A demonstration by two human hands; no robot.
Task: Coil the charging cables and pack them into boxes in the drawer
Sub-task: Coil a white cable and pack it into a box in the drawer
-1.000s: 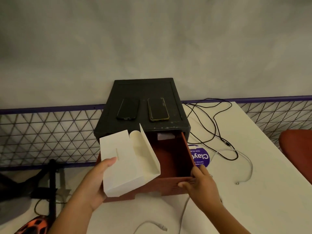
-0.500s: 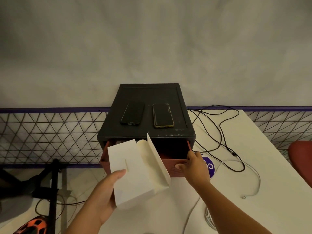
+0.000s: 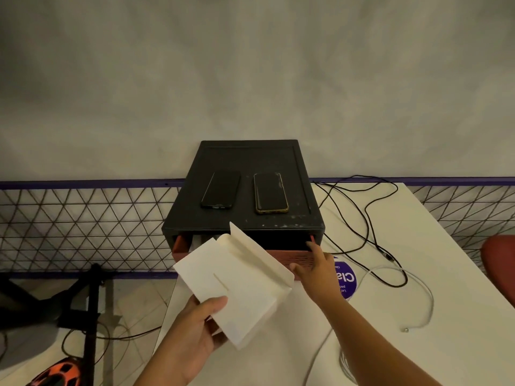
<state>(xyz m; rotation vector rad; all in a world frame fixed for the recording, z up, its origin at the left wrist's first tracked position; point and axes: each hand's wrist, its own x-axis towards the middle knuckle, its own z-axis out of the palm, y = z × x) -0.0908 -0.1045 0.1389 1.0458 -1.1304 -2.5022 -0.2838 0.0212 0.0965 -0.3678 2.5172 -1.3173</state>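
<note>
White card box (image 3: 237, 288): flap open, likely light and crushable. Left hand (image 3: 192, 332) grips its lower corner, before the nearly shut drawer (image 3: 289, 257). Best held by the edges. Right hand (image 3: 317, 267): straight fingers on the drawer front.

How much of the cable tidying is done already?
Hardly any yet. Done: nothing looks packed; the black cable and white cable lie loose on the table. In hand: the left hand holds an open white box, and the right hand touches the red drawer, which is barely open. Left: coiling both cables and boxing them.
</note>
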